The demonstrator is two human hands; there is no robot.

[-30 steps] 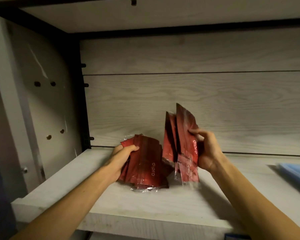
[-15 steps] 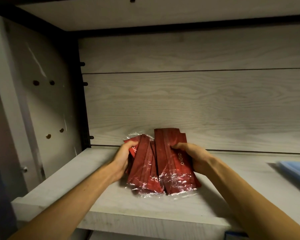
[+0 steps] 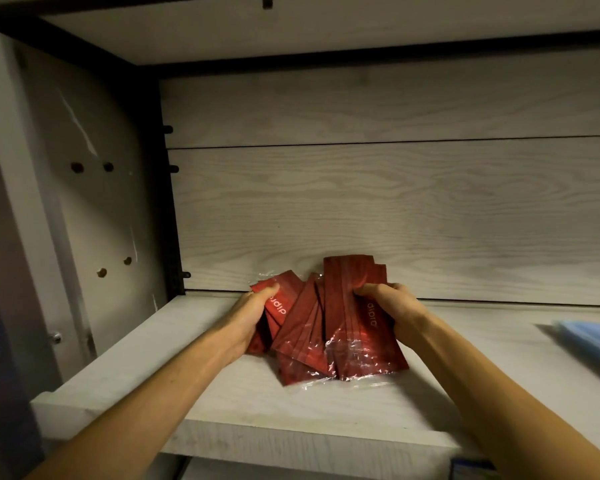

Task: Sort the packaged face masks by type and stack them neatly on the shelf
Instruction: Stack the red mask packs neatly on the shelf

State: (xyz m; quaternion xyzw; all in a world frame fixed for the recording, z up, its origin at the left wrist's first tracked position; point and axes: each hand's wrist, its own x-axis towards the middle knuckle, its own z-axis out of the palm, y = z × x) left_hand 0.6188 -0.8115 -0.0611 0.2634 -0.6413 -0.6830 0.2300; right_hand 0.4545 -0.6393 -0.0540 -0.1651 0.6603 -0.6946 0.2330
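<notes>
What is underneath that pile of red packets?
The red packets lie on the pale wooden shelf. Clear wrap shows at their lower edges. Whether anything else lies beneath them is hidden by the packets and both hands.

Pale wood-grain shelf [image 3: 222, 403] with a matching back panel and a dark frame at its left rear corner. Red packaged face masks [image 3: 329, 327] in clear wrappers lie fanned near the middle of the board. Blue packets [image 3: 593, 341] lie at the right edge, well apart.
</notes>
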